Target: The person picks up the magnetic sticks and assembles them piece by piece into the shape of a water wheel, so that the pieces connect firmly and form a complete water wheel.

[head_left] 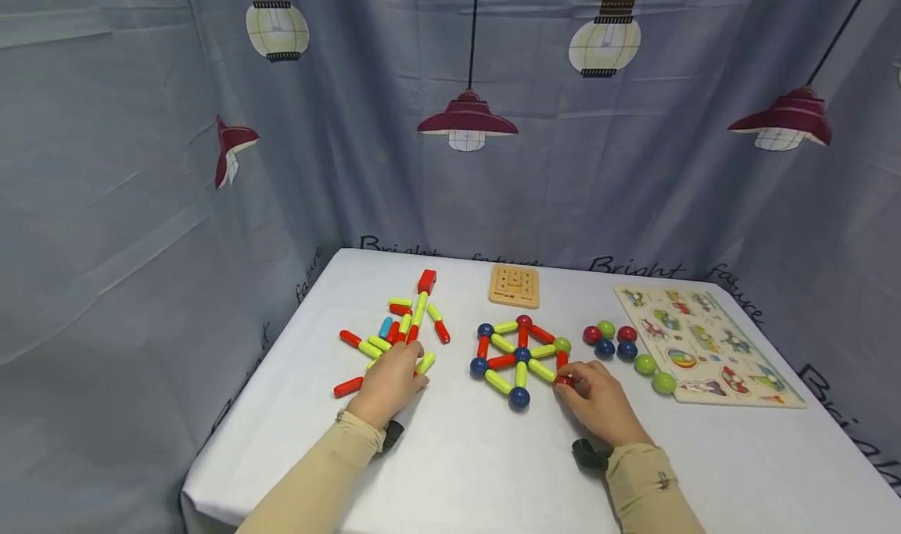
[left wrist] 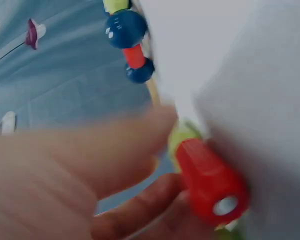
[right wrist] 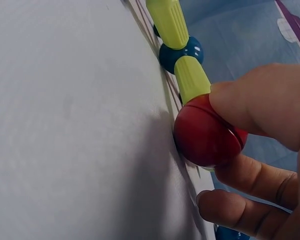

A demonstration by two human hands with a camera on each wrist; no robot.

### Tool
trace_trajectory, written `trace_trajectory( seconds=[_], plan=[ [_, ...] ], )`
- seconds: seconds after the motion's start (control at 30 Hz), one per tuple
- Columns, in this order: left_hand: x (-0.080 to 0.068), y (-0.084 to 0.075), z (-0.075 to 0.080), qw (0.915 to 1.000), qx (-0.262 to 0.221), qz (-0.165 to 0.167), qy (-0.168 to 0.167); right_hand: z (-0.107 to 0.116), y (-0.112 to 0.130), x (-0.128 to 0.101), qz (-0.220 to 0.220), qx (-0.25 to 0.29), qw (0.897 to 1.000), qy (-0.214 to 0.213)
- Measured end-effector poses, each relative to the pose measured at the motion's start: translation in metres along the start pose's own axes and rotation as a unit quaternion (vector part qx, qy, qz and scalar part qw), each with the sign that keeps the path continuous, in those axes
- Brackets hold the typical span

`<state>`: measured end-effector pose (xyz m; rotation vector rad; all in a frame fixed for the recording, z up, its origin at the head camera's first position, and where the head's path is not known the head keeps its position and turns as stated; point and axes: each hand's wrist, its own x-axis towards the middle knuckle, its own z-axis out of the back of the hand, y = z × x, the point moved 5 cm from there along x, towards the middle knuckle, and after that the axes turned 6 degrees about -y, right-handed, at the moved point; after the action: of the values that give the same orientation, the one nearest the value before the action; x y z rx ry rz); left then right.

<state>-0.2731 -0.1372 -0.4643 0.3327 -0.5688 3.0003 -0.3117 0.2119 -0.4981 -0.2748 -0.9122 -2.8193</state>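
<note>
My left hand (head_left: 390, 378) is among a scatter of red-and-yellow magnetic rods (head_left: 371, 349). In the left wrist view its blurred thumb and fingers lie either side of one red-and-yellow magnetic rod (left wrist: 207, 177), whose metal tip faces the camera. My right hand (head_left: 598, 401) pinches a red ball (right wrist: 207, 132) between thumb and finger. That ball sits at the end of a yellow rod (right wrist: 191, 80), at the near right corner of a flat wheel-like frame of rods and balls. A dark blue ball (head_left: 522, 355) forms the hub; another blue ball (head_left: 518, 399) is at the near corner.
Loose red, green and blue balls (head_left: 604, 349) lie right of the frame, beside a wooden picture puzzle board (head_left: 770, 362). Toward the back are a small wooden number board (head_left: 515, 285) and a red block (head_left: 426, 281). A curtain (head_left: 394, 190) hangs behind the white table (head_left: 450, 471).
</note>
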Motion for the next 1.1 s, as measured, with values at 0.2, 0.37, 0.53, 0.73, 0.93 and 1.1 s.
trace_trajectory(
  seconds=[0.2,0.37,0.53,0.73,0.93,1.1],
  plan=[
    [-0.009,0.0,0.004,0.9995,0.022,0.014,0.016,0.002,-0.002,0.001,0.005,0.0,1.0,-0.001],
    [0.0,-0.005,0.001,0.9995,0.007,-0.028,-0.015,0.005,-0.002,0.002,0.008,-0.001,1.0,-0.013],
    [0.001,-0.006,-0.006,0.9972,0.034,-0.063,-0.022,0.004,0.0,0.002,0.005,0.002,1.0,-0.006],
    [-0.002,-0.013,0.001,0.9959,0.009,-0.08,-0.04,0.001,0.0,0.001,-0.009,0.005,1.0,0.001],
    [0.005,-0.051,-0.003,0.9849,-0.149,-0.083,0.031,0.001,-0.001,0.0,-0.012,-0.003,1.0,-0.002],
    [0.006,-0.085,-0.02,0.9667,-0.214,-0.116,0.078,0.0,0.002,-0.001,-0.006,0.004,1.0,-0.005]
  ],
)
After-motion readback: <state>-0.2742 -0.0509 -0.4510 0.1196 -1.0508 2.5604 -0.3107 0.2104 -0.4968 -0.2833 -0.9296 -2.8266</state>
